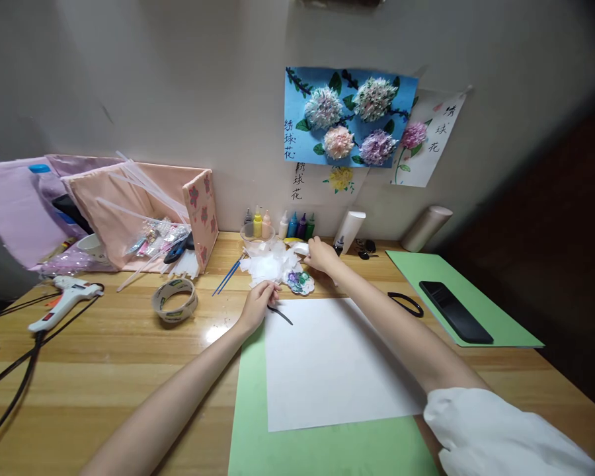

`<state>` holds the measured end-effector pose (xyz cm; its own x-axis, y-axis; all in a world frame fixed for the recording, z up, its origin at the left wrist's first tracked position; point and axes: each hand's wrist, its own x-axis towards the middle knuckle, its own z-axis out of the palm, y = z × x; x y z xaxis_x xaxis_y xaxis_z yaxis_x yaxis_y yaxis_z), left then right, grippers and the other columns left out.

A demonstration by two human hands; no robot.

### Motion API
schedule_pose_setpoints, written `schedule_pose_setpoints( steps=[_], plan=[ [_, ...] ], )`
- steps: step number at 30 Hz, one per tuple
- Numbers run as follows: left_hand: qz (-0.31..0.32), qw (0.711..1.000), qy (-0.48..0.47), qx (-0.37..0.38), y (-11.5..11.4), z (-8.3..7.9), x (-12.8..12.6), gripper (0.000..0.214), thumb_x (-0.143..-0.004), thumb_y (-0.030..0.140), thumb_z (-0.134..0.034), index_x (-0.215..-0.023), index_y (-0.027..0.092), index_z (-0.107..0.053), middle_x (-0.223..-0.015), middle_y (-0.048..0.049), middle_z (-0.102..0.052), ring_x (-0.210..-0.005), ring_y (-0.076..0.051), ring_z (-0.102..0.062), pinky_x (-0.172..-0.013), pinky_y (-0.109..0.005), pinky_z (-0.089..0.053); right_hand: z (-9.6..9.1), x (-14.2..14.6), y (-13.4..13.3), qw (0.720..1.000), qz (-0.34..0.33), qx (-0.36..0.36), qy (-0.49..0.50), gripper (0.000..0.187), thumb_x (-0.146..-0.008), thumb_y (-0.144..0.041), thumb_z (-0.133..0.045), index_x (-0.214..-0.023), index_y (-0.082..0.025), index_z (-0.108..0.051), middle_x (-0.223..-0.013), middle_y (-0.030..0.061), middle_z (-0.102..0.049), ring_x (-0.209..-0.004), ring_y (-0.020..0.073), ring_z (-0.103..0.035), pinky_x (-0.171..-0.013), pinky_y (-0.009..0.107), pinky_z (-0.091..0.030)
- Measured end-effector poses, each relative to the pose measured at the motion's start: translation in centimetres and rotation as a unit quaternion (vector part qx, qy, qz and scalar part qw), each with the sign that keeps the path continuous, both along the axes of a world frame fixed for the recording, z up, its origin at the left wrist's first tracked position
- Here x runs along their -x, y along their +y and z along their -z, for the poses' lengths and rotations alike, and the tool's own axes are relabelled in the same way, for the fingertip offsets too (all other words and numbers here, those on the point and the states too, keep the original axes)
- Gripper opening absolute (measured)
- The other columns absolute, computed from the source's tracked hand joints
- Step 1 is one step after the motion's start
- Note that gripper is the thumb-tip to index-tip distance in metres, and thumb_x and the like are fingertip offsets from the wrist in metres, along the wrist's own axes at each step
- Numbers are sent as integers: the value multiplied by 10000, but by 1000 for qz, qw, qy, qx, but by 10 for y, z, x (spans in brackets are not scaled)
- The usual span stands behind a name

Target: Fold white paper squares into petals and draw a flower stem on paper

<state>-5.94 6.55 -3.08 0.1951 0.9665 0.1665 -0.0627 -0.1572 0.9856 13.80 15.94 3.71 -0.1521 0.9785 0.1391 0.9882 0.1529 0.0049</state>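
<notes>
My left hand is closed at the upper left corner of a white sheet of paper. A thin black strip sticks out from its fingertips over the paper. My right hand reaches past the paper's far edge, its fingers bent down at a small white piece; its fingertips are partly hidden. Between the hands lies a paint palette smeared with purple and green. Crumpled white tissues are heaped beside it. Under the paper is a light green board.
Paint bottles and a clear cup stand by the wall. Two blue brushes, a tape roll, a glue gun and a pink box are left. At right, a phone rests on a green board.
</notes>
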Motion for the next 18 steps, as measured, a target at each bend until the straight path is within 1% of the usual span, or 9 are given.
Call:
schedule_pose_setpoints(
  steps=[5,7,8,9,11,13,14,16,18],
  plan=[
    [-23,995,69,-64,-9,-7,2,263,-888,342,-431,-844,139,-592,-722,-10,-545,-689,-127,-502,-656,-243,-381,-23,-3,-52,997,54,-38,26,261,-832,-263,-507,-1006,-68,-513,-988,212,-603,-886,283,-613,-687,303,-436],
    [-27,977,150,-149,-15,-11,2,214,-894,306,-439,-891,154,-590,-820,-34,-570,-777,-147,-524,-709,-261,-401,-23,-10,-77,993,47,-3,113,256,-813,-347,-540,-908,-109,-539,-898,175,-641,-807,257,-621,-630,284,-434],
    [-25,961,186,-202,-19,-14,1,187,-887,294,-460,-930,162,-585,-885,-49,-576,-832,-159,-530,-744,-276,-412,-20,-15,-89,981,35,46,185,254,-827,-379,-516,-843,-127,-546,-821,146,-654,-728,228,-620,-584,271,-431],
    [-19,943,215,-255,-24,-16,-2,179,-874,288,-492,-978,168,-574,-954,-64,-573,-895,-173,-529,-787,-296,-420,-14,-18,-101,953,20,119,278,283,-858,-400,-458,-801,-137,-547,-750,121,-657,-639,196,-608,-528,257,-425],
    [-9,901,257,-349,-36,-21,-10,293,-840,304,-562,-1102,177,-527,-1096,-100,-542,-1046,-214,-496,-888,-354,-410,4,-24,-121,847,3,255,466,389,-904,-438,-328,-780,-142,-548,-640,84,-645,-498,151,-559,-429,238,-403],
    [14,865,304,-399,-48,-26,-21,494,-806,371,-615,-1229,181,-444,-1208,-132,-500,-1139,-253,-453,-944,-404,-389,25,-25,-138,744,-18,316,589,481,-908,-507,-275,-771,-140,-555,-568,57,-624,-416,122,-507,-378,222,-376],
    [31,852,328,-407,-54,-27,-28,590,-789,413,-629,-1277,178,-396,-1242,-143,-487,-1151,-268,-447,-951,-420,-385,34,-25,-145,716,-31,324,618,527,-897,-556,-274,-735,-141,-557,-528,43,-605,-386,108,-479,-366,215,-359],
    [43,832,372,-410,-62,-28,-39,663,-797,445,-610,-1323,149,-336,-1232,-159,-504,-1129,-284,-464,-948,-441,-385,47,-22,-156,705,-58,313,634,604,-862,-642,-294,-613,-147,-533,-441,14,-534,-346,82,-418,-357,205,-313],
    [45,817,408,-405,-66,-26,-46,568,-847,411,-548,-1303,130,-360,-1150,-152,-552,-1067,-281,-500,-911,-437,-403,53,-19,-163,709,-82,299,634,625,-827,-688,-335,-553,-152,-502,-431,3,-507,-350,67,-392,-358,202,-268]
  ],
)
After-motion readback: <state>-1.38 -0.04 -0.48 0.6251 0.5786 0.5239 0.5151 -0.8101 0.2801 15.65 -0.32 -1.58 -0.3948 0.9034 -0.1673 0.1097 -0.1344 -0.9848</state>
